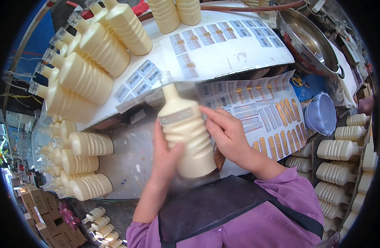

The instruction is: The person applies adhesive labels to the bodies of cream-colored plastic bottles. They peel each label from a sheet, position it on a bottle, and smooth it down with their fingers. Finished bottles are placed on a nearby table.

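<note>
A cream-coloured ribbed bottle point(190, 133) with a clear threaded neck is tilted in front of me, slightly blurred. My left hand point(168, 155) grips its left side, thumb across the front. A grey-blue label strip point(176, 116) lies across the bottle's shoulder. My right hand point(225, 131) is at the bottle's right edge, index finger extended to the upper right shoulder; whether it touches is hard to tell. No object shows in its fingers. Beside it, a sheet of labels point(261, 114) bears gold strips, blue strips and barcode labels.
Behind, a white board point(227, 59) carries more labels and standing bottles point(84, 77). More bottles point(87, 148) stand at the left of the grey table point(124, 167). At right are a metal pan point(311, 40), a blue-violet bucket point(320, 114), yellow-handled scissors point(298, 81) and racked bottles point(335, 170).
</note>
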